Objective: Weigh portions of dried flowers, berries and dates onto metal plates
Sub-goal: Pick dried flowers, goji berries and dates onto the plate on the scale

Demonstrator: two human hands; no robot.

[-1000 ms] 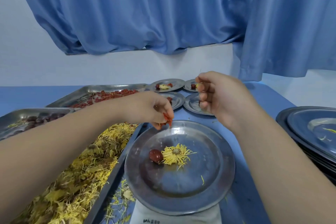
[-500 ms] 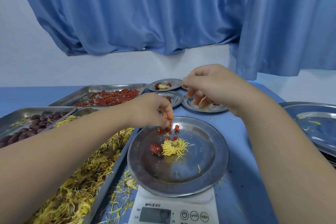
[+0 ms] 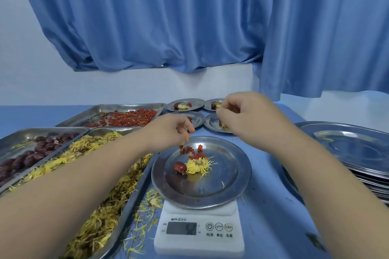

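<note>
1. Metal plate (image 3: 235, 176) sits on a white kitchen scale (image 3: 200, 235) at the near middle of the blue table (image 3: 273, 206), and its rim overhangs the scale's platform.
2. On the plate, left of centre, a dark red date (image 3: 180, 167) lies touching a yellow dried flower (image 3: 197, 166). A small heap of red berries (image 3: 194, 152) lies just beyond them, toward the plate's far side.
3. The left hand (image 3: 168, 130) hovers over the plate's far-left edge with its fingers bunched and pointing down. The fingertips (image 3: 187, 135) pinch berries. One or two red pieces show just beneath them, and I cannot tell whether they are in the air or already on the plate.
4. The right hand (image 3: 248, 113) is held farther off, above the small plates (image 3: 185, 104) at the far side of the table. Its fingers are curled in toward the palm, and I cannot tell whether they hold anything.
5. Those small plates stand in a close group of four. The far-left one shows a date, a flower and berries; the hands partly hide the others.
6. Three steel trays lie to the left. The berry tray (image 3: 130, 106) is farthest, the date tray (image 3: 48, 130) is at the left edge, and the flower tray (image 3: 135, 195) is just beside the scale. Loose yellow petals are scattered between that tray and the scale.
7. A stack of plates (image 3: 357, 153) stands at the right, well apart from the scale.
8. The scale's display is too dim to read, and a blue curtain (image 3: 168, 27) hangs behind the table.
</note>
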